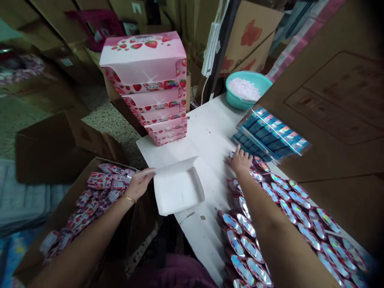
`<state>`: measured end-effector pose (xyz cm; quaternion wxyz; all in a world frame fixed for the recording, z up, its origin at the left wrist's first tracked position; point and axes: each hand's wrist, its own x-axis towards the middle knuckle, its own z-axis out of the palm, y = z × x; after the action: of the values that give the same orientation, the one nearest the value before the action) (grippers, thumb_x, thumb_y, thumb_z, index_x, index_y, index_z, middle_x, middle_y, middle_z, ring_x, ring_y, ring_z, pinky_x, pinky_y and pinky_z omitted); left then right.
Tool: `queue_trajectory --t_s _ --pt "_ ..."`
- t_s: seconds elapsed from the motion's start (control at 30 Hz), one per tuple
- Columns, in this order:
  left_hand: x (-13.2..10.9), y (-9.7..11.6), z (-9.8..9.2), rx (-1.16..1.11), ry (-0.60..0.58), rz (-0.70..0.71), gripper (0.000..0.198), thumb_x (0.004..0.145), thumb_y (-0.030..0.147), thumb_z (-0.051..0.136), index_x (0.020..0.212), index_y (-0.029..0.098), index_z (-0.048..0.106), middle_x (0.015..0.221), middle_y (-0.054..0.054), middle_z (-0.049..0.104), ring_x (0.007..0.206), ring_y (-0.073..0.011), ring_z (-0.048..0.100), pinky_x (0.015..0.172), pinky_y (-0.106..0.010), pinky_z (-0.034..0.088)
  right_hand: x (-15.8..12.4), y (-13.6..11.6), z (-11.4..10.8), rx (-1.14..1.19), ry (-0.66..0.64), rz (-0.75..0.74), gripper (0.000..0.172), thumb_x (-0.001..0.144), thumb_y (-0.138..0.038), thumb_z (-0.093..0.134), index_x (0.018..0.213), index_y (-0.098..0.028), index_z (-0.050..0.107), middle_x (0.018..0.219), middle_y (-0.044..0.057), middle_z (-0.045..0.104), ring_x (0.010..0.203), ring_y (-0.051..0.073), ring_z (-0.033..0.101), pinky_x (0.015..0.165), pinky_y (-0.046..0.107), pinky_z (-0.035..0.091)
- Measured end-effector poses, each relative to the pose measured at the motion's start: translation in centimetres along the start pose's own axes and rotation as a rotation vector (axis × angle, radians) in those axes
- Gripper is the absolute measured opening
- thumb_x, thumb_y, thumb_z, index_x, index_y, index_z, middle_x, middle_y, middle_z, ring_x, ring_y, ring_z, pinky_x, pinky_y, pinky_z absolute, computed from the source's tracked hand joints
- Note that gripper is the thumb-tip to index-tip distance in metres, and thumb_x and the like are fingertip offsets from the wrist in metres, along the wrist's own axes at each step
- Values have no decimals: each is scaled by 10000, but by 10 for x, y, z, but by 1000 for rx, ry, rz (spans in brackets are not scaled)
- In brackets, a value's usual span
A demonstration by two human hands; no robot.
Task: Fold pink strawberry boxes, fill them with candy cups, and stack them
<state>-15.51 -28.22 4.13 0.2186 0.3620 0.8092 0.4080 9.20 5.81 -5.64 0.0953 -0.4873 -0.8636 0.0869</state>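
Note:
My left hand point(140, 185) pinches the side flap of an open white carton point(178, 192), whose bare inside faces up at the table's near left edge. Across the table, my right hand point(241, 161) reaches down onto the far end of the rows of shiny oval-topped packets point(271, 192). Its fingers are curled over a packet there, and their grip is partly hidden. More of these packets point(240, 236) stand in rows beneath and beside my right forearm.
Pink strawberry-print display boxes point(150, 60) are stacked at the table's far left. A turquoise basin point(237, 100) holds small white pieces. Blue shiny packs point(270, 134) lean by a large carton point(339, 96). Below left, an open carton point(64, 200) contains small strawberry-print packets.

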Motion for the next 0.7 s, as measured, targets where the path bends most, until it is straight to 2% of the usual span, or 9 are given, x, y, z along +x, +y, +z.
queue_trajectory --t_s 0.13,0.2,0.27,0.37,0.47,0.53,0.6,0.67,0.7 --pt "26 -2 -9 -20 -111 56 456 747 542 460 839 148 669 875 -68 690 821 -202 615 804 -319 491 -2 17 -8 -75 -93 -135 626 773 -560 383 1332 -294 289 1267 150 423 1099 371 379 855 629 272" --pt "36 -1 -10 -23 -150 49 469 726 565 463 803 148 664 854 -66 689 816 -205 613 809 -325 486 -6 19 -20 -76 -133 -170 615 786 -554 379 1322 -257 330 1257 176 428 1089 375 384 839 603 298" --pt "43 1 -11 -35 -163 23 487 698 593 471 783 150 654 861 -62 688 837 -212 610 835 -335 475 -17 8 -40 -49 -139 -229 639 793 -541 396 1324 -189 343 1249 210 425 1094 375 382 852 560 318" --pt "49 2 -13 -79 -171 -12 527 658 627 482 810 148 641 927 -72 681 890 -223 601 886 -353 449 -48 -36 -78 96 -164 -497 657 804 -484 436 1357 -167 276 1276 184 402 1142 327 372 918 472 336" --pt "52 2 -14 -88 -158 -32 533 639 631 495 832 153 629 950 -84 674 926 -231 590 911 -367 429 -80 -103 -99 219 -366 -844 644 814 -424 450 1379 -211 226 1333 124 369 1177 276 362 960 424 320" --pt "53 3 -15 -74 -151 -30 522 635 628 495 819 156 622 922 -88 675 937 -232 584 918 -372 421 -91 -145 -89 190 -484 -1015 655 795 -408 488 1372 -205 255 1334 112 384 1161 268 378 944 406 330" --pt "54 5 -16 -59 -166 -17 520 630 629 488 799 154 616 886 -89 675 924 -231 585 911 -373 425 -94 -174 -65 75 -528 -1038 626 789 -350 507 1356 -189 298 1341 123 392 1144 281 393 914 423 342" --pt "55 8 -16 -33 -183 -5 516 627 631 483 777 155 612 861 -88 672 886 -229 592 894 -373 434 -91 -182 -38 -19 -524 -1017 540 822 -278 463 1340 -196 332 1380 112 357 1201 282 350 920 437 328" --pt "56 8 -16 -15 -186 -2 509 626 632 483 762 158 610 848 -86 671 862 -229 596 885 -375 440 -90 -178 -29 -37 -506 -1027 513 840 -254 438 1340 -218 331 1404 87 330 1246 272 302 944 444 305"
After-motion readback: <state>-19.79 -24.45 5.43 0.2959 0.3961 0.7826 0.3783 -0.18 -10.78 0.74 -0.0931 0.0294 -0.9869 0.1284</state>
